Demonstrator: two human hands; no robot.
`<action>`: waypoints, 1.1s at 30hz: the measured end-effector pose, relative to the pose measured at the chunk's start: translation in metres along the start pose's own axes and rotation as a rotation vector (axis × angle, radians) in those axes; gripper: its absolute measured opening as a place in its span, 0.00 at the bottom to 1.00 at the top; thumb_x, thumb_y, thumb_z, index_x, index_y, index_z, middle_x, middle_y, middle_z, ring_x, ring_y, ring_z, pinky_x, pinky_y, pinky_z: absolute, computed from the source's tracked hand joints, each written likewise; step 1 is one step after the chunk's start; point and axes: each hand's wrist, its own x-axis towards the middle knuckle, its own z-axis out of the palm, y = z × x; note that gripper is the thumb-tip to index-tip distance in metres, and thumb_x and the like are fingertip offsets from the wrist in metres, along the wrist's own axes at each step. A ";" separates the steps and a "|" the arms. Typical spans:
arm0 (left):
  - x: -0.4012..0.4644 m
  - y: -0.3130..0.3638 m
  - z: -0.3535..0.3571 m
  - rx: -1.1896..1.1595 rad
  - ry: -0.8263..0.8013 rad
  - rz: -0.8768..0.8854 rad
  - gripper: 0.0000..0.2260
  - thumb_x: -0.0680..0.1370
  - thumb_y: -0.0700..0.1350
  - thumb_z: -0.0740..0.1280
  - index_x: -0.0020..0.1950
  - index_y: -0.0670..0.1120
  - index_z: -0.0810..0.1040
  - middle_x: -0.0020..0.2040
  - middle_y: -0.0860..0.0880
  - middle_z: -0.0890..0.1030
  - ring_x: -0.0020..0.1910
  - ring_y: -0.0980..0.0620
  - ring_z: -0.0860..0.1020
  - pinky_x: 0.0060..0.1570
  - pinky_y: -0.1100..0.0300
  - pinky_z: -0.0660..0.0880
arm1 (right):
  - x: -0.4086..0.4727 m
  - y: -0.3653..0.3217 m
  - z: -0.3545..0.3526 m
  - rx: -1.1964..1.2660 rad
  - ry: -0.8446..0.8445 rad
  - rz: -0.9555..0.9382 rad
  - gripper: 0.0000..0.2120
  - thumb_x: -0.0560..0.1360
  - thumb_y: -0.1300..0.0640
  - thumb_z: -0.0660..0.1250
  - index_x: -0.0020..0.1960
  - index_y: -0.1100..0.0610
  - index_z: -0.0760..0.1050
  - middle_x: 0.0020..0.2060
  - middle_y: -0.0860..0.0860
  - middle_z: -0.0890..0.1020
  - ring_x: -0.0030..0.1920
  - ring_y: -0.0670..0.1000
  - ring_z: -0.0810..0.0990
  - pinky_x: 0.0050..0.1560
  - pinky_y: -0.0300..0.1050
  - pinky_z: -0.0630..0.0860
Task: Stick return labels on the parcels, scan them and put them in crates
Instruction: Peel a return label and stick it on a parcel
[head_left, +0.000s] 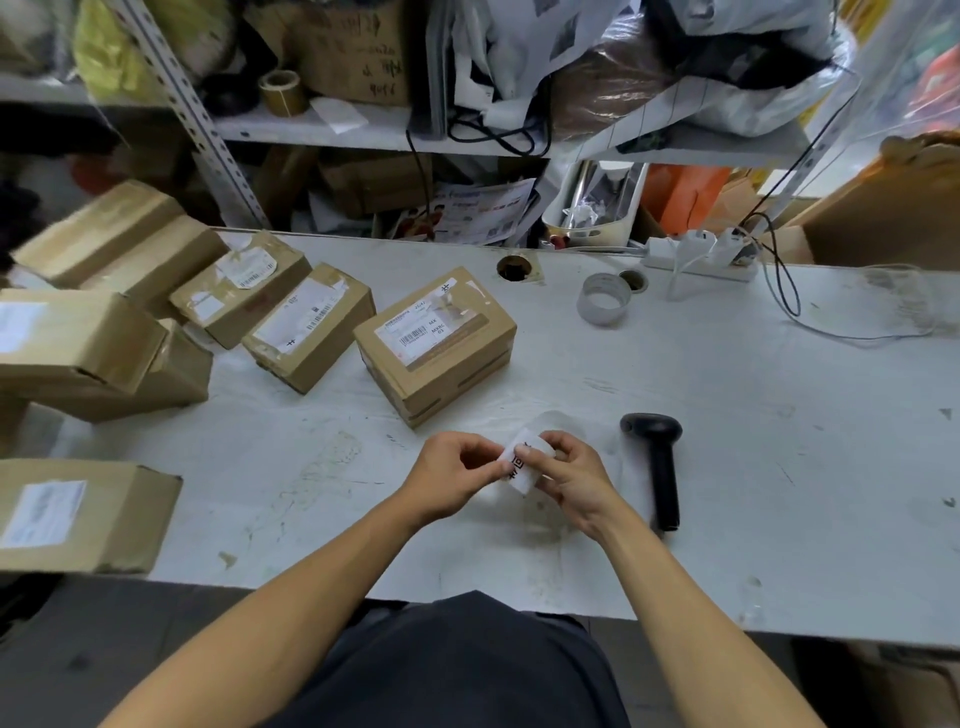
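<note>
Both hands meet over the middle of the white table (727, 441). My left hand (452, 475) and my right hand (574, 475) each pinch a small white return label (523, 465) with black print, held between them just above the tabletop. The nearest parcel (434, 345), a brown cardboard box with a barcode sticker on top, stands just beyond my hands. Two more labelled parcels, one (306, 325) and another (241, 288), lie in a row to its left. A black handheld scanner (660, 462) lies on the table right of my right hand.
More brown boxes are stacked at the far left (98, 353), and one sits at the near left edge (78, 514). A tape roll (603, 300), a power strip (701, 254) and loose cables (831, 317) lie at the back right. Cluttered shelves rise behind the table.
</note>
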 end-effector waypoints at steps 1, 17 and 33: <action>0.000 -0.001 -0.002 -0.039 -0.030 -0.018 0.07 0.77 0.47 0.75 0.53 0.47 0.87 0.46 0.52 0.87 0.48 0.55 0.85 0.56 0.54 0.81 | 0.000 0.001 0.000 -0.005 -0.005 -0.001 0.24 0.60 0.52 0.83 0.50 0.59 0.77 0.46 0.58 0.84 0.49 0.59 0.85 0.53 0.55 0.83; 0.003 -0.004 -0.068 -0.418 0.278 -0.203 0.07 0.76 0.46 0.75 0.47 0.43 0.85 0.39 0.48 0.85 0.41 0.53 0.81 0.42 0.63 0.78 | 0.004 0.028 0.000 -0.726 0.089 -0.358 0.22 0.66 0.57 0.81 0.53 0.48 0.73 0.46 0.46 0.77 0.46 0.48 0.77 0.43 0.31 0.72; 0.020 0.016 -0.106 -0.192 0.215 -0.182 0.08 0.72 0.41 0.78 0.48 0.43 0.83 0.40 0.48 0.83 0.37 0.56 0.79 0.37 0.68 0.75 | 0.060 -0.118 0.081 -0.407 -0.581 -0.157 0.18 0.75 0.73 0.68 0.59 0.56 0.79 0.39 0.53 0.84 0.43 0.48 0.83 0.43 0.40 0.78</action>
